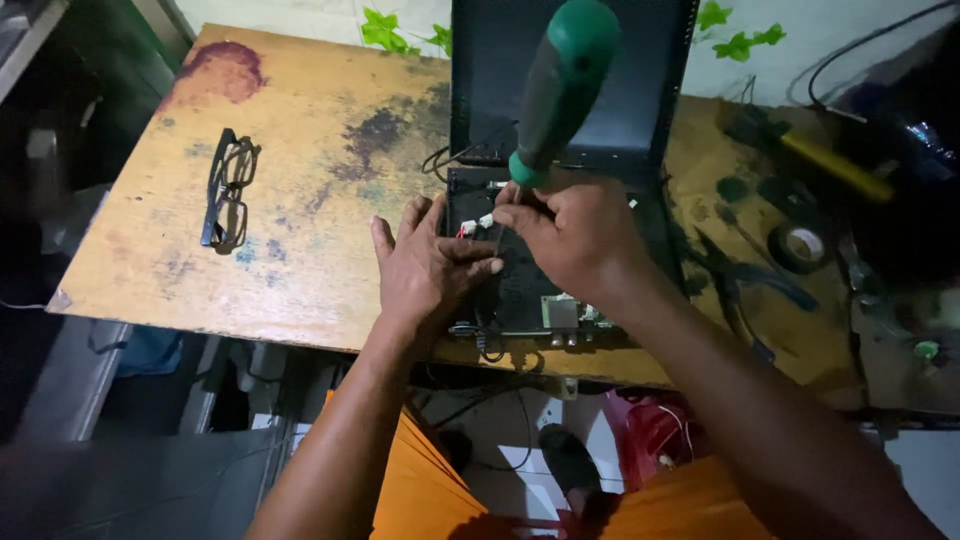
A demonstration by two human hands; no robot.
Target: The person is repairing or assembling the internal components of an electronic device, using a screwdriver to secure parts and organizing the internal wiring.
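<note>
A small black electronic box [530, 290] lies opened on the stained wooden table [300, 180], its lid [570, 80] raised behind it and a circuit board showing at its front edge. My right hand [575, 235] grips a green-handled screwdriver [560, 85] low on its shaft, the tip pointing down into the box by some white wire connectors [477, 224]. My left hand [425, 265] rests flat on the left edge of the box, fingers spread, holding nothing.
Black-framed glasses [228, 188] lie on the left part of the table. At the right sit a roll of black tape [800, 245], a yellow-handled tool [835, 165] and pliers [740, 285]. The table's front edge runs just below the box.
</note>
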